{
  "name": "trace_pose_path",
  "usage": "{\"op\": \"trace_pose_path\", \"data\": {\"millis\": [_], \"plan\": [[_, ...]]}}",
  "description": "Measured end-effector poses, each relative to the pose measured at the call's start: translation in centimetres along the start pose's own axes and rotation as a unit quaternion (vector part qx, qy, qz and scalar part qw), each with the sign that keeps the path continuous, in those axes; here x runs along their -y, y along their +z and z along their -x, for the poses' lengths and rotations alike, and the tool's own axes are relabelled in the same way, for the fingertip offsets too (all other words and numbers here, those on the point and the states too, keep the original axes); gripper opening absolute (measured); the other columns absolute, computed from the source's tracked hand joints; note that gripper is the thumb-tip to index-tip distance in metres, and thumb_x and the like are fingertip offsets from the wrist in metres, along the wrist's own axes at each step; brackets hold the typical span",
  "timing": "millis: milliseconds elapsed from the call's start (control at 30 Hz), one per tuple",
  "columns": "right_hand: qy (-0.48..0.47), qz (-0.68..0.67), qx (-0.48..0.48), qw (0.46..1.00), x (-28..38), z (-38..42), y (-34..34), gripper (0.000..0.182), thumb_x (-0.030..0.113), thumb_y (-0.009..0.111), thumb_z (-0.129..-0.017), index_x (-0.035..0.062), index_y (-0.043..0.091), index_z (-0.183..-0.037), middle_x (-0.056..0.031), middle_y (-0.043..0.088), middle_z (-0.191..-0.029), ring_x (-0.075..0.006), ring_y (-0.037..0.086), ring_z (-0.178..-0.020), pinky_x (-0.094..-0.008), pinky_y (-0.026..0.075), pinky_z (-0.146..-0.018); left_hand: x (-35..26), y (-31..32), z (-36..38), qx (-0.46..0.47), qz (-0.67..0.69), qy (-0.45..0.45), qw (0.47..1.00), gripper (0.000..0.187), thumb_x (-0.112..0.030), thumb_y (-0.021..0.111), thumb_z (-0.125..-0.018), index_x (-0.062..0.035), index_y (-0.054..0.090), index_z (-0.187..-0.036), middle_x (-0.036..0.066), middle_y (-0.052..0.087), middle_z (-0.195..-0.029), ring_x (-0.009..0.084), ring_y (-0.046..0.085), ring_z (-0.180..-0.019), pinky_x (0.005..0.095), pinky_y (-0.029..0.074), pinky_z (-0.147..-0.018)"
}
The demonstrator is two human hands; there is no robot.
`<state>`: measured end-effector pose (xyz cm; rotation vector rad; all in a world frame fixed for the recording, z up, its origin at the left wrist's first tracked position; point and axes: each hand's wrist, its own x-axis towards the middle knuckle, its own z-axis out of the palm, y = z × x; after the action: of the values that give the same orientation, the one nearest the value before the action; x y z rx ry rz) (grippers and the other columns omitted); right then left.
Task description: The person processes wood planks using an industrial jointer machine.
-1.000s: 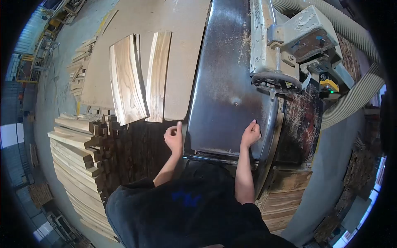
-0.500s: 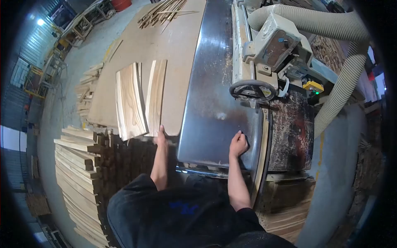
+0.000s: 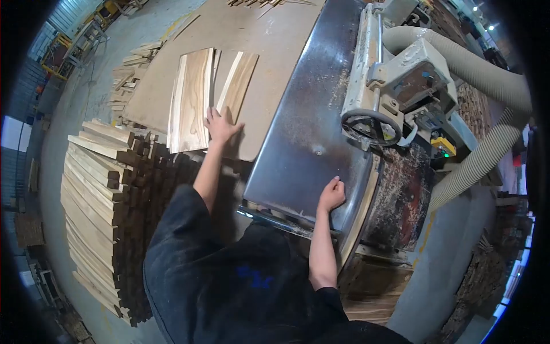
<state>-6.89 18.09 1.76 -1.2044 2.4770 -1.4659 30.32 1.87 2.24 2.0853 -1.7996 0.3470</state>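
Observation:
My left hand (image 3: 222, 127), its fingers spread, reaches over the lower ends of the boards on the tan panel (image 3: 275, 74). Its fingertips are at the gap between a wide light-wood board (image 3: 192, 97) and a narrower board (image 3: 239, 86), which lies at a slant to the right. Part of another board's edge shows behind the wide one. On the smooth metal machine table (image 3: 303, 137), near its right edge, rests my right hand (image 3: 332, 195). That hand is closed in a fist, and anything inside it is hidden.
Right of the metal table stands a woodworking machine (image 3: 401, 86) with a black handwheel (image 3: 372, 127) and a ribbed hose (image 3: 487, 66). A tall stack of wooden strips (image 3: 89, 195) is at my left. Thin offcuts (image 3: 269, 3) lie at the panel's far end.
My left hand has moved up from the narrow board's lower end onto the boards, and its fingers have spread. The narrow board now slants away from the wide one. The camera view has turned.

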Motion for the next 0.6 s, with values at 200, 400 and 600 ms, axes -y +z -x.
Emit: {"op": "trace_pose_path", "data": {"millis": [200, 400, 600], "plan": [[-0.091, -0.087, 0.139, 0.982, -1.1, 3.1, -3.5, 0.022, 0.016, 0.066, -0.09, 0.0015, 0.06, -0.074, -0.0149, 0.06, -0.071, -0.0313, 0.058, -0.063, -0.0386, 0.046, -0.06, -2.4, -2.7, 2.8, 0.027, 0.115, -0.013, 0.993, 0.049, -0.049, 0.075, -0.066, -0.0093, 0.073, -0.096, 0.023, 0.065, -0.089, 0.041, 0.056, -0.093, 0.0452, 0.045, -0.087], [0.386, -0.266, 0.319, 0.824, -3.7, 10.8, -11.8, 0.025, 0.033, 0.067, -0.092, 0.0085, 0.068, -0.091, 0.0018, 0.063, -0.081, -0.0086, 0.057, -0.076, -0.0219, 0.04, -0.058, -10.9, -7.4, 18.3, 0.026, 0.122, 0.128, 0.984, 0.054, -0.05, 0.064, -0.085, -0.0166, 0.062, -0.127, 0.028, 0.048, -0.135, 0.0425, 0.045, -0.124, 0.0584, 0.033, -0.097], [0.528, -0.384, 0.4, 0.643, -7.3, 16.3, -17.4, 0.038, 0.039, 0.066, -0.093, 0.014, 0.057, -0.12, -0.0005, 0.064, -0.103, -0.0163, 0.06, -0.091, -0.031, 0.047, -0.073, -19.9, -12.1, 31.2, 0.134, 0.245, 0.2, 0.939, 0.053, -0.044, 0.063, -0.088, -0.0177, 0.057, -0.134, 0.033, 0.035, -0.146, 0.0438, 0.033, -0.138, 0.0583, 0.024, -0.107]]}}
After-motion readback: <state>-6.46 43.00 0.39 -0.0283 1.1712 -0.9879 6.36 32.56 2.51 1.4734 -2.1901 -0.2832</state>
